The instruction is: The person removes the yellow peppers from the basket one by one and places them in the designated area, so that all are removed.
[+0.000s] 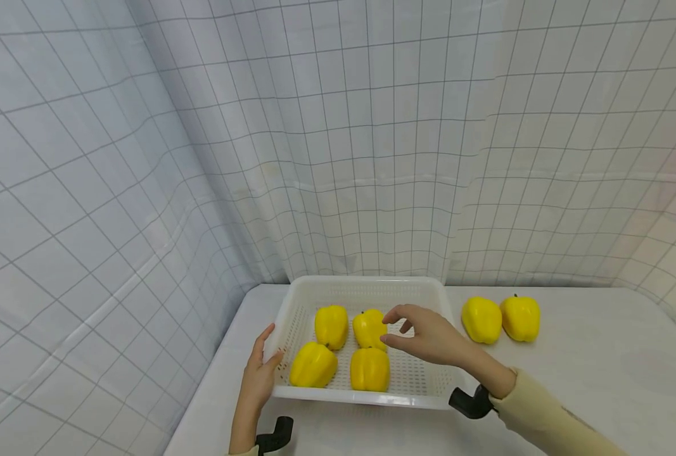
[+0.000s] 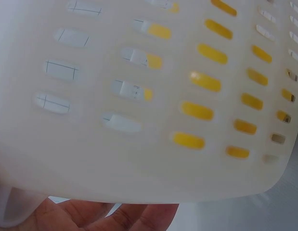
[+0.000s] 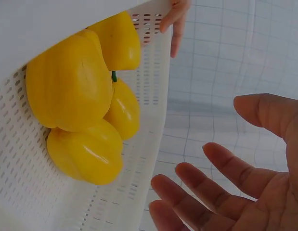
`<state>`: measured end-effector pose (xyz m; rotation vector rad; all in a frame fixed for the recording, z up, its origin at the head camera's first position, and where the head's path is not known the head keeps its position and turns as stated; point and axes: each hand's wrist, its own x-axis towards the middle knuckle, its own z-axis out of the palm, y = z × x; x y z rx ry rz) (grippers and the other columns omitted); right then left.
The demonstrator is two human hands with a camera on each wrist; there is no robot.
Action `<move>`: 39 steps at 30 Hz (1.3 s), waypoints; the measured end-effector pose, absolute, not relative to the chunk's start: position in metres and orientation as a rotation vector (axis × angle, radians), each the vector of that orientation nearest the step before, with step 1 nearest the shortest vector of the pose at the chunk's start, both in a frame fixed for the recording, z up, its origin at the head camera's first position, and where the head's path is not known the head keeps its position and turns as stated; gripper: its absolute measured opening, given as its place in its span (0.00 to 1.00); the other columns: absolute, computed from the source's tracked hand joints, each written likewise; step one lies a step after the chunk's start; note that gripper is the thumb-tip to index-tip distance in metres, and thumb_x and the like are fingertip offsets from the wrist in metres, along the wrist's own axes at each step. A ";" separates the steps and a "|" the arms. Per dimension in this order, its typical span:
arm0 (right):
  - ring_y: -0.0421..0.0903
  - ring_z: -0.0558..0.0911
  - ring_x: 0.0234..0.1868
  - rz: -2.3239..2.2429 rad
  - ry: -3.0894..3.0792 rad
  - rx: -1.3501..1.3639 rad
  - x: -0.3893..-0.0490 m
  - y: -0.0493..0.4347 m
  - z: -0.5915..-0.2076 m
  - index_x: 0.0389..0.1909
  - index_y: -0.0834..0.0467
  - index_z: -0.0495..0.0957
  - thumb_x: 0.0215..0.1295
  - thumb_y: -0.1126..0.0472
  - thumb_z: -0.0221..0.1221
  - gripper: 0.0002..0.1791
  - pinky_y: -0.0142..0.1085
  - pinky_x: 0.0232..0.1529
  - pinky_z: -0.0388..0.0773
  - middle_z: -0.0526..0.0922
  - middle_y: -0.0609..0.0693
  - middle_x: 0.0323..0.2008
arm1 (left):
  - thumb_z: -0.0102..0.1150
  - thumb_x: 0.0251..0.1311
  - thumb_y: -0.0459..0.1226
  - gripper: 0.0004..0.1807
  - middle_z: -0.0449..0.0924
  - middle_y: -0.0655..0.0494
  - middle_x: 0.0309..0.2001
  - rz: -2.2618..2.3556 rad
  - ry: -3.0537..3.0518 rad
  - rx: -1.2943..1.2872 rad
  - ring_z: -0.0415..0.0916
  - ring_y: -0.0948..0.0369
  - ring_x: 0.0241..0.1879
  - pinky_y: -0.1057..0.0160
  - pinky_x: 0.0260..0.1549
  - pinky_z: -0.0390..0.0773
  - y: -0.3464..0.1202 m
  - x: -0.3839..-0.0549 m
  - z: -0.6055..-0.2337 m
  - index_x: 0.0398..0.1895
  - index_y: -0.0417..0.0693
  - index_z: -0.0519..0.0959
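A white perforated plastic basket (image 1: 366, 399) stands on the table with several yellow bell peppers (image 1: 370, 370) inside, grouped left of its middle. My left hand (image 1: 260, 375) grips the basket's left rim, thumb over the edge and fingers along the outside. Through the slots of the basket wall (image 2: 91, 159), the left wrist view shows yellow patches of pepper. Above the basket's right half hovers my right hand (image 1: 429, 335), its fingers loosely bent and apart, holding nothing. In the right wrist view its fingers (image 3: 192, 197) are spread, clear of the peppers (image 3: 71, 82).
Two more yellow bell peppers, a left one (image 1: 482, 320) and a right one (image 1: 521, 318), sit side by side on the white table (image 1: 588, 367), right of the basket. White grid-patterned curtains (image 1: 372, 158) close in the back and sides.
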<state>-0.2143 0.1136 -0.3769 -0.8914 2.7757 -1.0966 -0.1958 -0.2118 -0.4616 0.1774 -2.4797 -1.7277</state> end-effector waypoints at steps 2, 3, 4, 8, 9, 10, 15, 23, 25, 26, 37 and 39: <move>0.48 0.78 0.42 -1.041 2.759 -0.905 -0.217 0.110 -0.377 0.48 0.56 0.78 0.62 0.46 0.60 0.20 0.37 0.35 0.76 0.80 0.48 0.47 | 0.45 0.68 0.31 0.31 0.61 0.38 0.66 -1.731 -2.478 0.177 0.66 0.43 0.58 0.38 0.51 0.65 -0.212 -0.195 -0.461 0.73 0.52 0.54; 0.49 0.79 0.42 -1.011 2.750 -0.907 -0.218 0.108 -0.377 0.49 0.56 0.78 0.62 0.46 0.60 0.21 0.38 0.36 0.76 0.80 0.49 0.47 | 0.45 0.68 0.32 0.31 0.61 0.38 0.66 -1.733 -2.477 0.177 0.66 0.43 0.58 0.38 0.51 0.65 -0.212 -0.195 -0.461 0.73 0.52 0.54; 0.50 0.79 0.42 -0.980 2.740 -0.904 -0.220 0.106 -0.378 0.49 0.56 0.77 0.62 0.46 0.60 0.21 0.39 0.36 0.76 0.80 0.50 0.47 | 0.45 0.68 0.31 0.31 0.61 0.37 0.66 -1.736 -2.476 0.174 0.66 0.43 0.58 0.38 0.51 0.65 -0.212 -0.195 -0.461 0.73 0.52 0.54; 0.49 0.79 0.40 -0.850 2.677 -0.879 -0.225 0.098 -0.378 0.51 0.56 0.77 0.61 0.43 0.59 0.24 0.42 0.37 0.75 0.80 0.52 0.46 | 0.45 0.68 0.31 0.31 0.60 0.37 0.67 -1.734 -2.480 0.167 0.65 0.42 0.58 0.38 0.51 0.65 -0.212 -0.194 -0.461 0.73 0.52 0.53; 0.48 0.79 0.40 -0.813 2.661 -0.871 -0.226 0.097 -0.378 0.51 0.56 0.77 0.61 0.42 0.59 0.25 0.43 0.38 0.75 0.80 0.53 0.46 | 0.45 0.68 0.31 0.31 0.60 0.37 0.67 -1.734 -2.482 0.168 0.65 0.42 0.58 0.37 0.52 0.65 -0.212 -0.194 -0.461 0.73 0.52 0.53; 0.48 0.79 0.40 -0.776 2.647 -0.862 -0.227 0.095 -0.379 0.51 0.56 0.77 0.61 0.42 0.59 0.26 0.44 0.38 0.75 0.81 0.53 0.46 | 0.45 0.68 0.31 0.31 0.59 0.38 0.67 -1.736 -2.482 0.169 0.65 0.42 0.59 0.37 0.52 0.64 -0.212 -0.194 -0.461 0.73 0.52 0.53; 0.47 0.78 0.43 -0.625 2.603 -0.802 -0.232 0.086 -0.381 0.51 0.54 0.77 0.59 0.41 0.61 0.26 0.45 0.41 0.75 0.81 0.52 0.45 | 0.45 0.68 0.32 0.31 0.60 0.38 0.67 -1.731 -2.490 0.177 0.65 0.42 0.59 0.37 0.52 0.64 -0.211 -0.195 -0.460 0.73 0.53 0.53; 0.45 0.78 0.39 -0.586 2.553 -0.737 -0.236 0.076 -0.386 0.50 0.55 0.77 0.57 0.43 0.63 0.26 0.43 0.40 0.75 0.81 0.48 0.39 | 0.45 0.68 0.32 0.31 0.61 0.37 0.66 -1.726 -2.491 0.179 0.66 0.43 0.58 0.39 0.52 0.66 -0.213 -0.194 -0.460 0.74 0.52 0.53; 0.44 0.77 0.37 -0.578 2.544 -0.726 -0.236 0.073 -0.387 0.51 0.56 0.77 0.57 0.44 0.63 0.26 0.42 0.40 0.75 0.80 0.47 0.37 | 0.45 0.68 0.32 0.31 0.61 0.37 0.66 -1.725 -2.490 0.182 0.66 0.43 0.57 0.39 0.51 0.66 -0.213 -0.194 -0.461 0.74 0.52 0.53; 0.44 0.77 0.37 -0.573 2.542 -0.722 -0.237 0.071 -0.388 0.51 0.56 0.77 0.57 0.44 0.63 0.26 0.42 0.40 0.75 0.80 0.46 0.36 | 0.45 0.68 0.32 0.31 0.61 0.37 0.66 -1.723 -2.490 0.182 0.66 0.43 0.57 0.39 0.51 0.66 -0.213 -0.194 -0.461 0.74 0.52 0.53; 0.47 0.77 0.39 -0.511 2.510 -0.535 -0.241 0.056 -0.394 0.52 0.53 0.75 0.57 0.43 0.64 0.26 0.44 0.28 0.78 0.78 0.50 0.45 | 0.45 0.68 0.32 0.31 0.62 0.37 0.65 -1.720 -2.485 0.166 0.66 0.43 0.57 0.39 0.51 0.66 -0.213 -0.196 -0.463 0.73 0.52 0.53; 0.48 0.77 0.36 -0.498 2.511 -0.517 -0.242 0.053 -0.396 0.52 0.53 0.76 0.57 0.43 0.64 0.26 0.44 0.27 0.78 0.78 0.49 0.42 | 0.45 0.68 0.32 0.31 0.61 0.36 0.66 -1.723 -2.483 0.164 0.66 0.43 0.57 0.38 0.51 0.66 -0.213 -0.195 -0.463 0.74 0.52 0.53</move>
